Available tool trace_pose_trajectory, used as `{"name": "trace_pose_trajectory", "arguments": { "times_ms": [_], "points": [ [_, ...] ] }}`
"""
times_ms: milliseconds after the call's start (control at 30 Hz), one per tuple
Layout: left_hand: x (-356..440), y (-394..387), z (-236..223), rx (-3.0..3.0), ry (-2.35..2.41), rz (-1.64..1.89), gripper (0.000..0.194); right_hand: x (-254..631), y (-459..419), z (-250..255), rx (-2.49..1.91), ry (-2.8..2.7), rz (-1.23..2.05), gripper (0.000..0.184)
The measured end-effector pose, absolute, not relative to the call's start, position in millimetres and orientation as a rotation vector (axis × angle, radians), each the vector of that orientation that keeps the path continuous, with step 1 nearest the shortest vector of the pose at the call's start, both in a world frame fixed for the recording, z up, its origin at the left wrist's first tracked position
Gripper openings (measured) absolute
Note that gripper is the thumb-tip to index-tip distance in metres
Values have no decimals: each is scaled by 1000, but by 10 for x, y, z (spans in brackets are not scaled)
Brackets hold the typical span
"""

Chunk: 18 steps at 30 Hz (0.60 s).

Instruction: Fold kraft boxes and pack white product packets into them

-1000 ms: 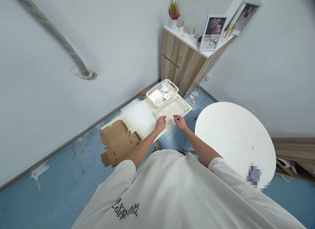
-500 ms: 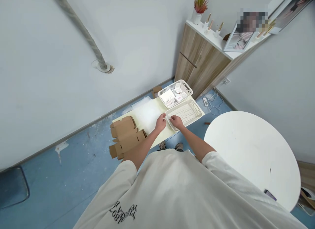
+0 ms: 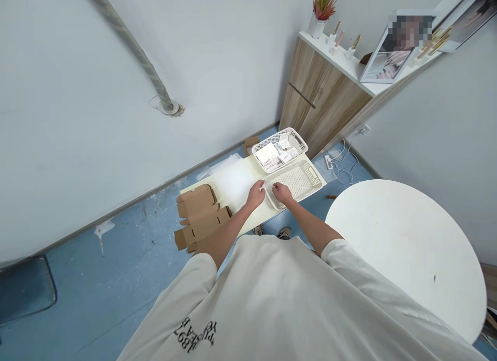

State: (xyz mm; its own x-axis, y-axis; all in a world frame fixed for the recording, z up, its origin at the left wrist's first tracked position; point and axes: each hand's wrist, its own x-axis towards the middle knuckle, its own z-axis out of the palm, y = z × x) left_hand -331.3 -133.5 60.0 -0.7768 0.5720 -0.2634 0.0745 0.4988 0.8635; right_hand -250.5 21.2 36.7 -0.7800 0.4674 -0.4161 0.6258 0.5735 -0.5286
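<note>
A pale plastic basket [image 3: 316, 181] with a perforated bottom lies at the near right of the low table. At its left end, my left hand [image 3: 256, 195] is closed with curled fingers close to the rim. My right hand [image 3: 282, 193] reaches over the same end, its fingers pinched together and pointing toward the left hand. What either hand holds, if anything, is too small to make out. Just behind, a second white basket [image 3: 301, 139] contains several small white packs and printed cards [image 3: 267, 153].
Flattened brown cardboard boxes [image 3: 204, 224] cover the left end of the table [image 3: 254, 221], beside a white sheet [image 3: 231, 182]. A round white table [image 3: 404, 236] stands to the right. Beyond are a wooden cabinet [image 3: 330, 86] and a power strip with cables [image 3: 329, 162].
The view has shifted slightly, so the scene sits a little further right and lower. Both hands remain at the near basket's left end, with only a small shift of the fingers.
</note>
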Motion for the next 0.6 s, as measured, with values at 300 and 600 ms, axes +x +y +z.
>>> {"name": "trace_pose_trajectory", "arguments": {
  "times_ms": [300, 600],
  "points": [
    [-3371, -1330, 588, 669, 2204, 1242, 45, -2465, 193, 520, 1023, 2626, -864, 31],
    [-3238, -790, 621, 866, 2082, 1274, 49, -1989, 433, 897, 1339, 2765, -977, 31]
  ]
}}
